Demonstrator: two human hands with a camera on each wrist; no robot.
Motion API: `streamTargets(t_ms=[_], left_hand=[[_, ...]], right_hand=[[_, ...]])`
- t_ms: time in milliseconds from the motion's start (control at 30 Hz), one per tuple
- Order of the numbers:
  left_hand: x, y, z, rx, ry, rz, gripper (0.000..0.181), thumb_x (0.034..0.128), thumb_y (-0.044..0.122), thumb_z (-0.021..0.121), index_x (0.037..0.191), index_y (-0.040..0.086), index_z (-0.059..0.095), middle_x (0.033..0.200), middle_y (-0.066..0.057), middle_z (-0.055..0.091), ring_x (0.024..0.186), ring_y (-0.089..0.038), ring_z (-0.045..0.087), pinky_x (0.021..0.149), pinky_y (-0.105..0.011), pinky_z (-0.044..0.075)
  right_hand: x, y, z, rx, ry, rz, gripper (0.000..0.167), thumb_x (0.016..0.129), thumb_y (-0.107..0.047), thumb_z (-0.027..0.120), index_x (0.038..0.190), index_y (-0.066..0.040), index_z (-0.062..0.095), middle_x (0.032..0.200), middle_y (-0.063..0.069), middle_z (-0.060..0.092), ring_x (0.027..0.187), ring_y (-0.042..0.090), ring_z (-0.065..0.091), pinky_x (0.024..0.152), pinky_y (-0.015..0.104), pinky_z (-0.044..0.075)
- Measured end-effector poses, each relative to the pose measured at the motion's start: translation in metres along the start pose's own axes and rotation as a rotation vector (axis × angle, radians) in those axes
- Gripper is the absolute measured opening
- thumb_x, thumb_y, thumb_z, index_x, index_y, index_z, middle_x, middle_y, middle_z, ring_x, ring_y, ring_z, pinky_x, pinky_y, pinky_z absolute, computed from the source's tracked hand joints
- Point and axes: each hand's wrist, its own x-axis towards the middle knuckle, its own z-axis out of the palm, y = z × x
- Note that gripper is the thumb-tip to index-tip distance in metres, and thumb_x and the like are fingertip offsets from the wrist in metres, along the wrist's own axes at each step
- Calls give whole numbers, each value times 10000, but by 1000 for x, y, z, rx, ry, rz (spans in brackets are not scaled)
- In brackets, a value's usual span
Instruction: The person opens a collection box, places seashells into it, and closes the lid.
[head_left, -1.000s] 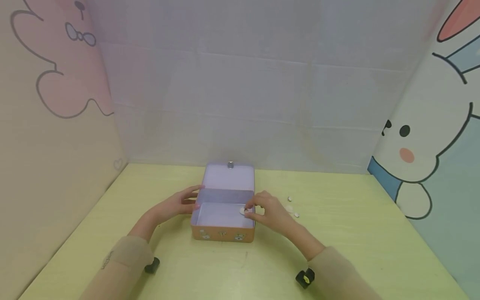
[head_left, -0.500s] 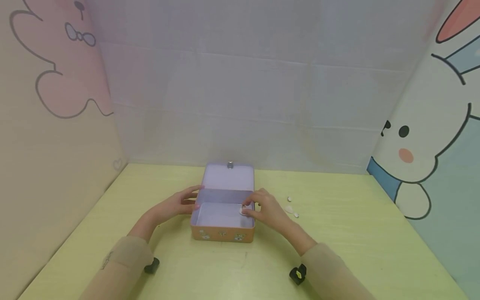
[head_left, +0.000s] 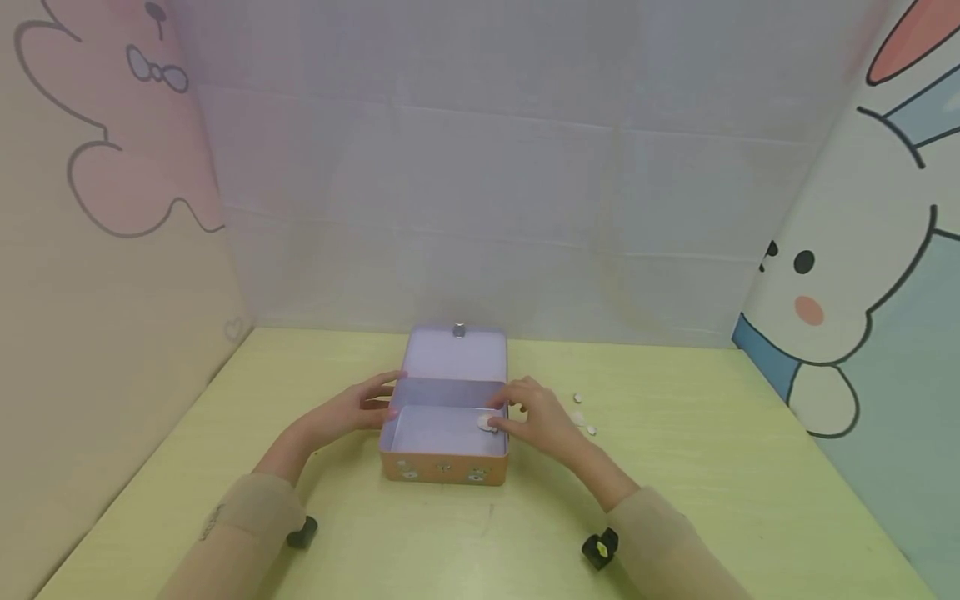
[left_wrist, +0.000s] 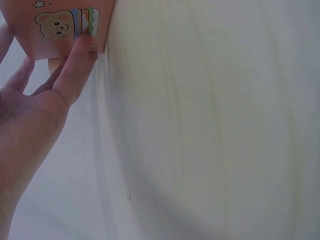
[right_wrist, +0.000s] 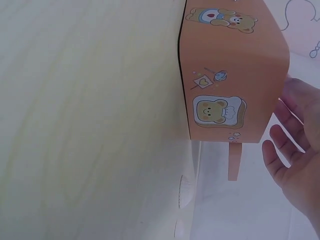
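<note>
Head view across the yellow table (head_left: 697,475): I see an orange box (head_left: 444,468) left of the middle, toward the far edge, its lid (head_left: 456,354) laid open on that side. The left hand (head_left: 348,410) rests spread fingers on the box's left wall, while the right hand (head_left: 538,421) reaches over the right wall with thumb and forefinger parted. By that thumb, inside near the box's right edge, is a white piece (head_left: 483,422), though I can't tell whether they touch; three smaller pale shells (head_left: 577,398) lie on the table off the box's right side.
</note>
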Motion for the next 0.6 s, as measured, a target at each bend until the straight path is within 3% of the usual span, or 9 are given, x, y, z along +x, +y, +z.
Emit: streamTargets(t_ms=[200, 333, 600], left_hand=[[0, 0, 0, -2, -8, 12, 668, 930, 262, 603, 1489, 291, 238, 1511, -99, 298, 1375, -335, 311, 1021, -432, 426], [1, -2, -1, -12, -16, 22, 677, 925, 282, 609, 1489, 292, 234, 1512, -90, 294, 1374, -327, 316, 1020, -425, 429], [2, -6, -2, -19, -19, 30, 671, 921, 281, 614, 1484, 299, 248, 1505, -103, 306, 1366, -337, 327, 1012, -423, 436]], right_hand=[[-4, 0, -11, 20, 15, -46, 191, 805, -214, 753, 965, -125, 697, 933, -31, 664, 888, 223, 576, 722, 372, 537], [-6, 0, -19, 14, 30, -80, 208, 796, -195, 761, 977, -119, 696, 936, -27, 675, 874, 229, 576, 708, 355, 532], [-11, 4, -38, -10, 59, -90, 232, 773, -181, 781, 981, -129, 695, 931, -39, 675, 847, 147, 557, 682, 345, 527]])
